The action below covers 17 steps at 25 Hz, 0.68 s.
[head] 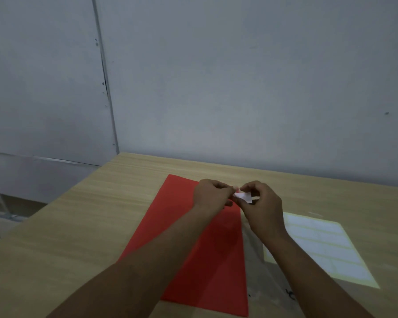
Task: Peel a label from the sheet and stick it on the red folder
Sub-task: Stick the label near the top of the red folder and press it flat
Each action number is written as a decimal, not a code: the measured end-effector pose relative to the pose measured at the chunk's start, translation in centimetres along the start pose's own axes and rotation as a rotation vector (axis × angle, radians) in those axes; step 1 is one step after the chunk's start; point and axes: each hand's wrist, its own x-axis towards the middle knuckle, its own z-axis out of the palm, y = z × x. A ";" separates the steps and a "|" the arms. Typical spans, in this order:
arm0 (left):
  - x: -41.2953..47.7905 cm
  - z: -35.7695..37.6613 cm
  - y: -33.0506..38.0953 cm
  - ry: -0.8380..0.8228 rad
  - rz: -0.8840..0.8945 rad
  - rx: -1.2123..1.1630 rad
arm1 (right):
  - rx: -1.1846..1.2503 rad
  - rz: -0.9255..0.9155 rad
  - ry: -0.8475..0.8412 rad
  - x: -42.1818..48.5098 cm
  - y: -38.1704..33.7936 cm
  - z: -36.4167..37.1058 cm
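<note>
The red folder (170,221) lies flat on the wooden table, its long side running away from me. My left hand (210,195) and my right hand (261,206) meet above the folder's far right corner. Between their fingertips they pinch a small white label (242,196), which is crumpled and held off the surface. The label sheet (324,244), white labels on yellowish backing, lies flat on the table to the right of the folder, partly hidden by my right forearm.
The wooden table (78,226) reaches a grey wall at the back, and its left edge drops off to the floor. A dark mark (290,294) shows on the tabletop near the folder's near right corner.
</note>
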 end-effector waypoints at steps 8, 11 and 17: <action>5.3 -1.8 -2.2 0.092 -0.025 0.119 | 0.080 0.232 0.059 3.0 2.7 4.4; 6.8 -1.6 -3.1 0.151 0.002 0.242 | 0.029 0.265 0.099 4.3 3.8 5.6; 7.6 -1.0 -5.6 0.176 0.146 0.378 | -0.028 0.261 0.106 4.6 5.7 6.8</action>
